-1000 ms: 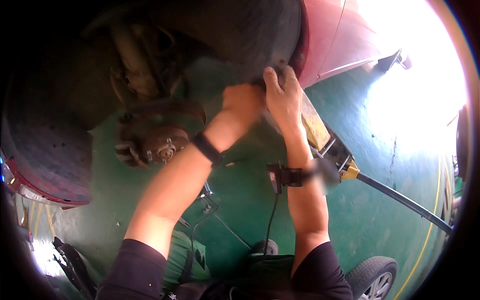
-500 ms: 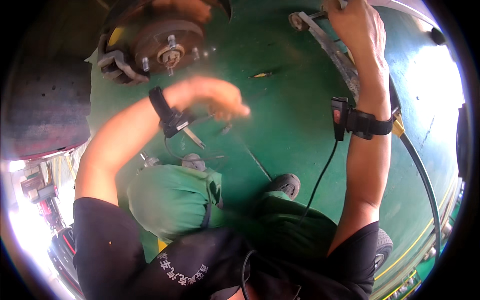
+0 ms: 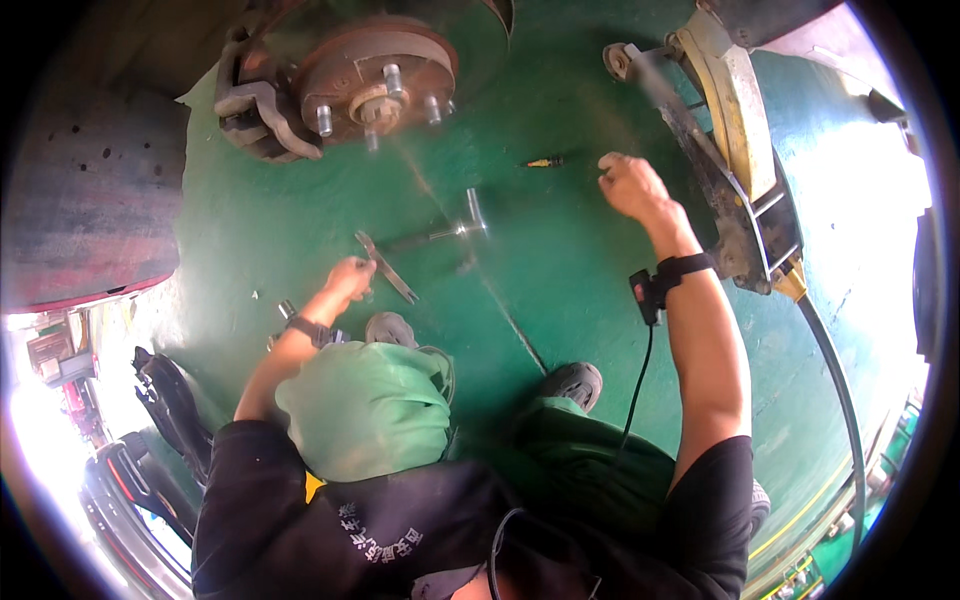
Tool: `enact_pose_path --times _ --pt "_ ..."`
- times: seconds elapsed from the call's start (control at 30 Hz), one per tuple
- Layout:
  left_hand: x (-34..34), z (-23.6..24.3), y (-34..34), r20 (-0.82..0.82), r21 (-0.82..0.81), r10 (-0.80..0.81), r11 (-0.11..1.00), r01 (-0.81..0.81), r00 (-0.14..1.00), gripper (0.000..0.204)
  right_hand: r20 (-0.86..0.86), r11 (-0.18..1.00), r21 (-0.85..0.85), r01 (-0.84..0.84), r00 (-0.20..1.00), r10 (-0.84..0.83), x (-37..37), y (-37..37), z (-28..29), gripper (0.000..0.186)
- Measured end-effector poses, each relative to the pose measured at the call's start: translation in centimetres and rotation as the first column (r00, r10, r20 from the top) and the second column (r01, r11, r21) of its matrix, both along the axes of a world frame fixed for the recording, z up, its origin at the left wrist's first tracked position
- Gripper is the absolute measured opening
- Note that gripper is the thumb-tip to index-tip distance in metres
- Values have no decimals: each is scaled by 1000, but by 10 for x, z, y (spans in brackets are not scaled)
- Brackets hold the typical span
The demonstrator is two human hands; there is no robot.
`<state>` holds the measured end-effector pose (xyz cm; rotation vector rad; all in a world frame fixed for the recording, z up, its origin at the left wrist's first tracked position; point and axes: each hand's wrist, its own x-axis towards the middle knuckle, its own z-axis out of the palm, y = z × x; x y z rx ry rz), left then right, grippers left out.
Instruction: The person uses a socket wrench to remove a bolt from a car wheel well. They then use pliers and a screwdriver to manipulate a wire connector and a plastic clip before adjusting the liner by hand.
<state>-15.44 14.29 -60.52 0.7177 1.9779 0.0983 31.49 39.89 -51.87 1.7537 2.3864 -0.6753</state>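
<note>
My left hand (image 3: 352, 278), fingers curled, is at a flat metal bar (image 3: 398, 282) on the green floor; what it grips is unclear. Just beyond lies a metal wrench (image 3: 440, 232) with an upright silvery end piece, slightly blurred. My right hand (image 3: 630, 185) hovers loosely bent with nothing visible in it, near a small yellow-and-black tool (image 3: 545, 162). At the top, a rusty brake disc and hub (image 3: 410, 75) with bare studs sits beside its caliper bracket (image 3: 270, 115).
A yellow floor jack (image 3: 745, 125) with long handle (image 3: 830, 370) stands at right. A dark wheel-arch liner (image 3: 100, 200) hangs at left, above black car parts (image 3: 170, 420) at lower left. My green-trousered knee (image 3: 365, 400) and shoe (image 3: 572, 382) are below.
Both hands were high under the car; the left has moved down to the tools on the floor, the right has left the jack area and lowered. My view has tilted down.
</note>
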Motion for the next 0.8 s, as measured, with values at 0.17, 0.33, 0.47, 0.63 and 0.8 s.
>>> enact_pose_path --times 0.17,0.33,0.47,0.63,0.8 --pt "-4 11 -37 109 52 172 983 -178 979 50 -37 993 -18 -113 993 113 -45 -12 -33 47" --pt "-32 31 -73 103 98 350 928 -359 931 46 78 970 73 -231 971 225 -83 -9 -60 51" --pt "-43 31 -105 68 101 464 877 -469 883 39 121 969 17 -246 963 243 -92 -8 -82 38" --pt "-39 26 -135 83 41 583 808 -588 808 34 10 978 -13 -210 978 210 -75 -7 -100 32" --pt "-33 31 -156 57 193 555 809 -555 830 31 4 995 -70 -73 997 73 -52 7 -89 28"
